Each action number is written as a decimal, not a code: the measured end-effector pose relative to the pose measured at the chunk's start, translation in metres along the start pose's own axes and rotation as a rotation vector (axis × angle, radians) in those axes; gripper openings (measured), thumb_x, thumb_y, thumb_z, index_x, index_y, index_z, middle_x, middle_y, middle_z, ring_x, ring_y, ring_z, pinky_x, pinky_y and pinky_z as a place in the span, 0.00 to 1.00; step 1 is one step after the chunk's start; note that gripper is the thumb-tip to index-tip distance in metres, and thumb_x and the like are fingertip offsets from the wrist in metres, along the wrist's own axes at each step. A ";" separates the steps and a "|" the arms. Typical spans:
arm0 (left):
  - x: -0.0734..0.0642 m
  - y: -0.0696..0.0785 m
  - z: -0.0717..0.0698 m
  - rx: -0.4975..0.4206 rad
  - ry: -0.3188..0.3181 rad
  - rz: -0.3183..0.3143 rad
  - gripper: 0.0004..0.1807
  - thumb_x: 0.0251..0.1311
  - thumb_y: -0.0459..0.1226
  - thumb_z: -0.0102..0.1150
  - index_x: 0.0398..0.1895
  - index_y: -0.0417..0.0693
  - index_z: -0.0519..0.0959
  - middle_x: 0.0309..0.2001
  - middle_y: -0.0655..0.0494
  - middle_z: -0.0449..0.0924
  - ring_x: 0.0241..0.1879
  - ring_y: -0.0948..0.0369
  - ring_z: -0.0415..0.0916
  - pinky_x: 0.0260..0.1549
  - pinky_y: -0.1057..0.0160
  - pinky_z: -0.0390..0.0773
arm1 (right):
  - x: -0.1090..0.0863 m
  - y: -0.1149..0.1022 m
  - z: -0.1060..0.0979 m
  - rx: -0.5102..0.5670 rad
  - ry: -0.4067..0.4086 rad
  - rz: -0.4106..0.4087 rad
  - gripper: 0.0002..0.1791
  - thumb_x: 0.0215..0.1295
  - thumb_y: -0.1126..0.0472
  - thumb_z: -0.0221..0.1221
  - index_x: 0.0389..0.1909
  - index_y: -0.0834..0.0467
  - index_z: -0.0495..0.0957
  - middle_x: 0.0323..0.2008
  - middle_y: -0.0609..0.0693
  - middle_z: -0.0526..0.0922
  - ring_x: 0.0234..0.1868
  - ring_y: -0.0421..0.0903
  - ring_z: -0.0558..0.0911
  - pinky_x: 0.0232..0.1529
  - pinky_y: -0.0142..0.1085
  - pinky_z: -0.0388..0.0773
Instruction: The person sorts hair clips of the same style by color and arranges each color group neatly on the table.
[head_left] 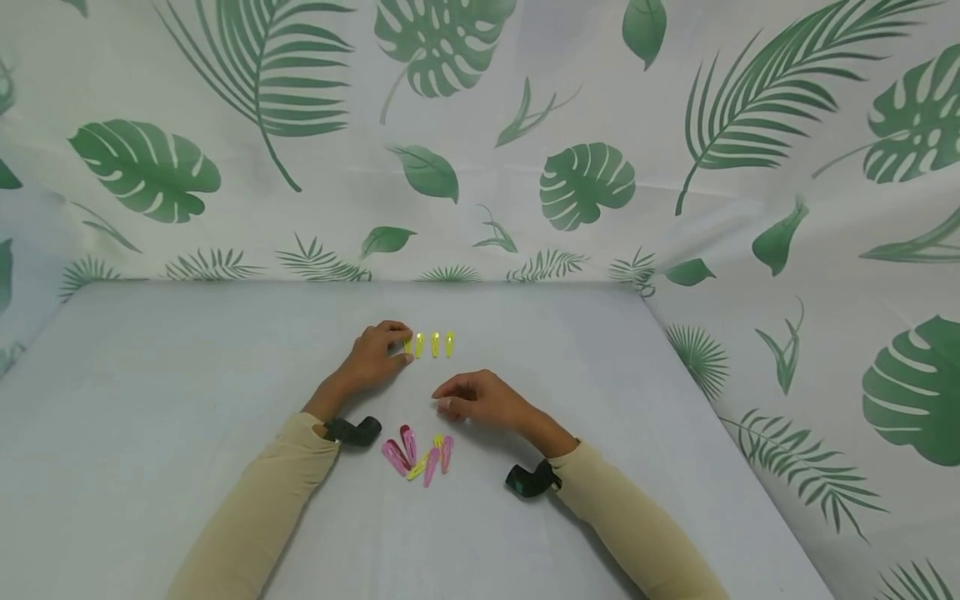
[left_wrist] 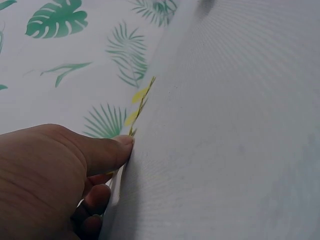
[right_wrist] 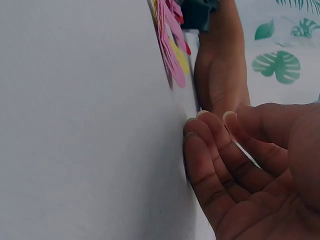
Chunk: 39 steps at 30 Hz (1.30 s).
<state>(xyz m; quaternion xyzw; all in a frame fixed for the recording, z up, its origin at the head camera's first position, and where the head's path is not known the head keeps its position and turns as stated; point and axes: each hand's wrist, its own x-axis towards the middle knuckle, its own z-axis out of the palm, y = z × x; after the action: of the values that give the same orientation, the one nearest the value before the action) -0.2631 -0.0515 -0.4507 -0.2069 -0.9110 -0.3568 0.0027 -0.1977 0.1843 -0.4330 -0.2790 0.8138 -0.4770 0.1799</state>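
Observation:
Three yellow snap hair clips (head_left: 435, 345) stand side by side in a row on the table. At the row's left end my left hand (head_left: 369, 358) holds another yellow hair clip (head_left: 407, 345) between thumb and fingertips, touching the table; the left wrist view shows this clip mostly hidden behind the thumb (left_wrist: 112, 152). To the right and nearer, my right hand (head_left: 483, 398) hovers low over the table with loosely bent fingers and nothing in them. Between the forearms lies a loose group of pink hair clips (head_left: 431, 467) with yellow ones (head_left: 417, 467) among them.
The white table (head_left: 187, 375) meets a leaf-printed cloth (head_left: 480, 192) at its back and right edges. Dark wrist cameras (head_left: 531, 481) are strapped on both wrists, close to either side of the pink and yellow clips.

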 end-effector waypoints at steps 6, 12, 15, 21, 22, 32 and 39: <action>-0.001 0.001 0.000 0.001 -0.007 -0.013 0.25 0.63 0.37 0.62 0.62 0.36 0.74 0.62 0.43 0.70 0.53 0.48 0.69 0.53 0.46 0.65 | -0.008 -0.005 0.006 -0.004 -0.035 -0.016 0.11 0.68 0.67 0.57 0.49 0.65 0.82 0.34 0.53 0.85 0.34 0.45 0.80 0.36 0.33 0.76; 0.001 -0.002 0.002 -0.010 -0.006 -0.012 0.25 0.63 0.37 0.62 0.62 0.37 0.74 0.62 0.44 0.70 0.54 0.48 0.69 0.53 0.47 0.65 | -0.014 -0.006 0.009 -0.056 -0.055 -0.035 0.12 0.66 0.68 0.60 0.49 0.62 0.82 0.40 0.46 0.85 0.39 0.40 0.80 0.43 0.34 0.76; 0.001 -0.002 0.002 -0.014 0.003 0.000 0.25 0.62 0.37 0.63 0.61 0.36 0.74 0.62 0.43 0.71 0.53 0.48 0.70 0.53 0.47 0.66 | -0.017 -0.007 0.010 -0.058 -0.068 -0.033 0.13 0.65 0.70 0.60 0.50 0.62 0.82 0.40 0.45 0.85 0.40 0.40 0.80 0.45 0.34 0.76; 0.001 -0.003 0.002 -0.003 0.000 -0.005 0.25 0.63 0.37 0.62 0.62 0.36 0.74 0.62 0.43 0.71 0.53 0.48 0.69 0.53 0.47 0.65 | -0.021 -0.010 0.015 -0.078 -0.073 -0.029 0.15 0.63 0.71 0.62 0.51 0.62 0.81 0.40 0.46 0.84 0.40 0.39 0.80 0.44 0.34 0.77; 0.001 -0.003 0.002 -0.002 -0.002 -0.005 0.25 0.63 0.37 0.62 0.62 0.36 0.74 0.62 0.43 0.71 0.54 0.48 0.69 0.53 0.46 0.65 | -0.022 -0.011 0.016 -0.082 -0.069 -0.030 0.16 0.62 0.71 0.63 0.52 0.62 0.81 0.41 0.46 0.84 0.39 0.39 0.80 0.44 0.34 0.77; 0.002 -0.003 0.003 -0.008 -0.005 -0.014 0.25 0.63 0.37 0.62 0.62 0.37 0.74 0.62 0.44 0.70 0.54 0.49 0.69 0.54 0.47 0.65 | -0.030 -0.022 0.027 -0.309 0.026 -0.002 0.20 0.55 0.59 0.72 0.49 0.58 0.83 0.36 0.44 0.79 0.29 0.37 0.73 0.32 0.31 0.73; 0.002 -0.004 0.002 -0.001 -0.006 -0.009 0.25 0.63 0.37 0.63 0.62 0.37 0.74 0.62 0.45 0.71 0.52 0.49 0.70 0.52 0.48 0.65 | -0.030 -0.030 0.032 -0.410 0.024 0.032 0.11 0.57 0.60 0.70 0.41 0.57 0.86 0.32 0.43 0.76 0.29 0.38 0.71 0.31 0.30 0.71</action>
<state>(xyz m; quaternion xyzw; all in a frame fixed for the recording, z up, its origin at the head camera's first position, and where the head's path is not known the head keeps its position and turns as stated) -0.2661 -0.0522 -0.4548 -0.2037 -0.9117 -0.3567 -0.0018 -0.1476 0.1700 -0.4211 -0.2911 0.9003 -0.3016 0.1174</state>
